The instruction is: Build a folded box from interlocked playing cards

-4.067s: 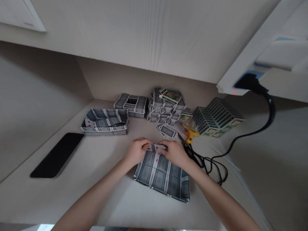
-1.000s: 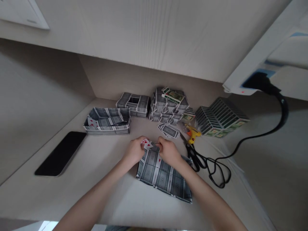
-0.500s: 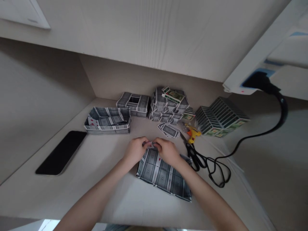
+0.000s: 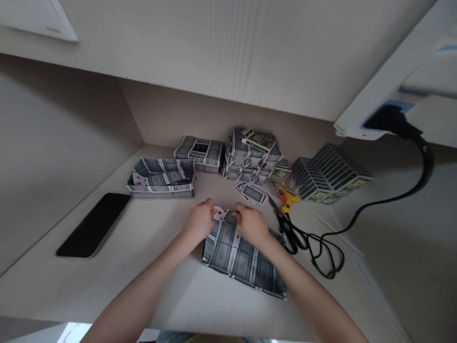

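A flat panel of joined playing cards [image 4: 243,259], grey patterned backs up, lies on the white desk [image 4: 160,247] in front of me. My left hand [image 4: 198,223] and my right hand [image 4: 252,225] meet at its far edge, fingers closed. Between them they pinch a card flap [image 4: 218,213] showing red pips, bent up from the panel.
An open card-built tray [image 4: 160,179], a smaller card box [image 4: 200,153] and a stack of card pieces [image 4: 250,155] stand behind. Loose cards [image 4: 252,193], a yellow glue gun [image 4: 287,197], scissors [image 4: 289,231], a black cable [image 4: 328,259] and a ridged card block [image 4: 328,176] sit right. A black phone [image 4: 94,224] lies left.
Half a second ago my fingers pressed the flap flat and hid it. Now the red-pipped flap stands up between my hands again. My arms stay in place.
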Available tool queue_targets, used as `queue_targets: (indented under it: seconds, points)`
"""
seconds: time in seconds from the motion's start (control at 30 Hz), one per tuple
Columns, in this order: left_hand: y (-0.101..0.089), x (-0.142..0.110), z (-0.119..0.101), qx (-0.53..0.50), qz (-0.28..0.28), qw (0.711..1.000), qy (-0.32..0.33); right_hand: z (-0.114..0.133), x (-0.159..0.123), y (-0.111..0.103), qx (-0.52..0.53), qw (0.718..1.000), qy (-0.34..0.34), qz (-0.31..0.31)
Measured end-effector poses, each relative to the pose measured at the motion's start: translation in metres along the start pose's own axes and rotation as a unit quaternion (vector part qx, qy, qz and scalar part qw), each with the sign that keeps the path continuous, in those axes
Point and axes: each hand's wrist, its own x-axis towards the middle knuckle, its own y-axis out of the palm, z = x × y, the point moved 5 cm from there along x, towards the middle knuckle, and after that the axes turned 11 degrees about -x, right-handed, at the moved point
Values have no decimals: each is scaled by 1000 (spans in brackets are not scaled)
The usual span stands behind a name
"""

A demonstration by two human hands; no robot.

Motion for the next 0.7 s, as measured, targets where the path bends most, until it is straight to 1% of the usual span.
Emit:
queue_targets:
  seconds: [0.37, 0.7]
  points:
    - [2, 1, 4, -9, 10, 999, -30, -1, 1, 1, 15, 1000, 10, -8]
    - [3, 2, 5, -7, 14, 999, -33, -2, 4, 3, 25, 999, 7, -20]
